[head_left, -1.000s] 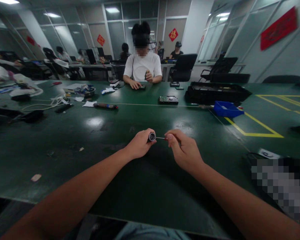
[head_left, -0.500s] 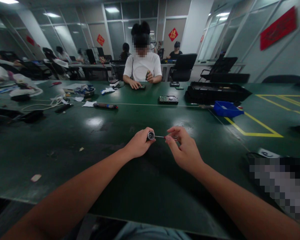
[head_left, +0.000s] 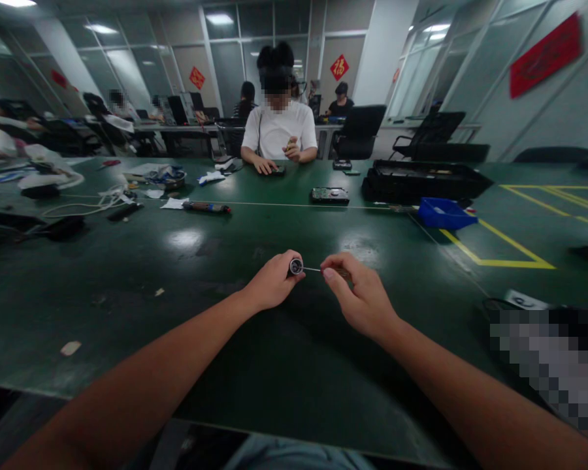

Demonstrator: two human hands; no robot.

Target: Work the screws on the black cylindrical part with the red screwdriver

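My left hand is closed around a short black cylinder with a silver rim, whose round end faces me. Between my two hands runs the thin metal shaft of a screwdriver, its far end at the cylinder's rim. Fingers and thumb of my right hand pinch the screwdriver's handle, which is mostly hidden by them. I cannot tell how deep the tip reaches into the cylinder. Both hands are held over the green table.
Across the table a person in a white shirt handles small parts. A hard drive, a blue bin and a long black tray lie ahead and right. A dark pen-like tool and cables are to the left.
The fingers of my right hand have curled in further around the screwdriver handle, covering more of it. My left hand and the cylinder stay in place.
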